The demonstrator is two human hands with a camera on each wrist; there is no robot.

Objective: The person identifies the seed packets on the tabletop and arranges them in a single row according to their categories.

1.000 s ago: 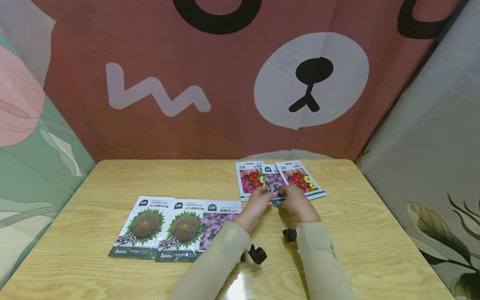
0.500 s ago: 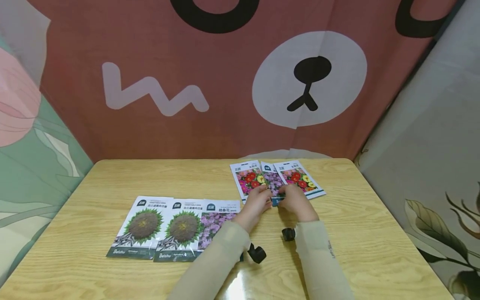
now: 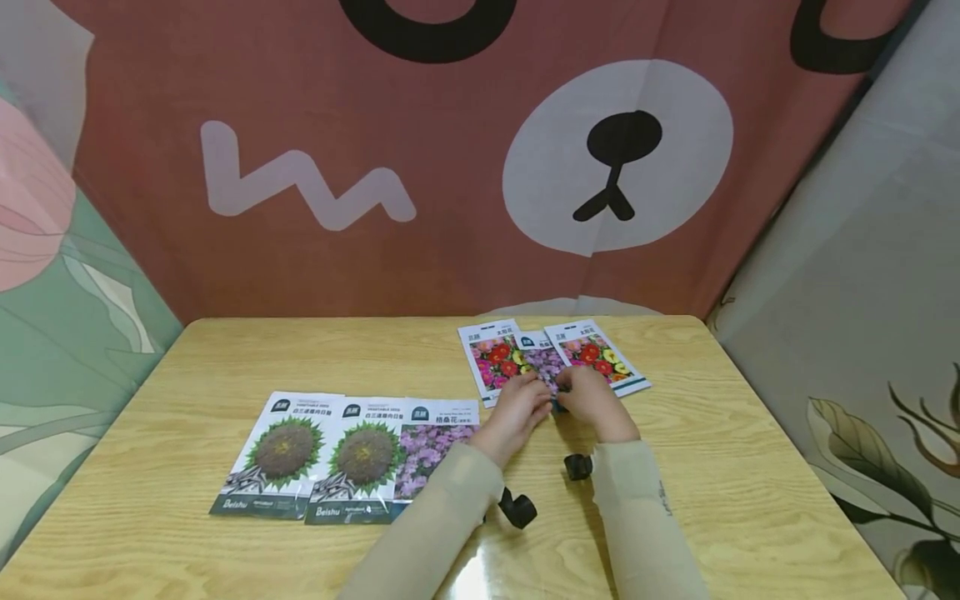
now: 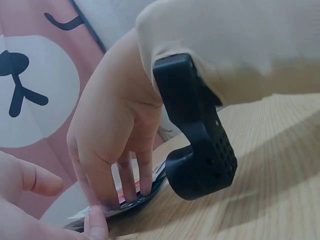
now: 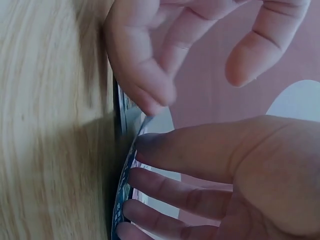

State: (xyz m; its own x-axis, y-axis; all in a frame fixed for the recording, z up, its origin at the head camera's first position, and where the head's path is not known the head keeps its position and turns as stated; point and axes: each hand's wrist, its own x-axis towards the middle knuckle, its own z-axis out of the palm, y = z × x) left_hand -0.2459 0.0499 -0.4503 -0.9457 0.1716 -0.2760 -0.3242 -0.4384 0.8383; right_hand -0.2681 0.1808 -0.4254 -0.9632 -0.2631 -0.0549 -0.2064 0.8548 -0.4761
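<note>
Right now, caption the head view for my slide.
Left hand and right hand at the purple-flowered packet between two red-flowered packets.

Flat white rectangular multicolour-bloom packets (image 3: 597, 353) show red, pink and yellow; flat purple-bloom packets (image 3: 540, 358) carry mauve on white; flat white sunflower packets (image 3: 287, 451), brown discs, green fringes; yellow-brown tabletop (image 3: 720, 450), wood-grained.

The tabletop (image 3: 720, 508) before you is wood-grained and smooth, bearing one glossy highlight. Your sunflower seed packets (image 3: 285, 450) and the far purple-flower seed packet (image 3: 542, 358) look smooth and thin, coated paper or plastic film being indistinguishable. Your sleeves (image 3: 431, 525) are matt cloth; your right wrist camera (image 4: 177, 95), smooth black plastic; the printed backdrop (image 3: 450, 267), lightly creased matt cloth.
</note>
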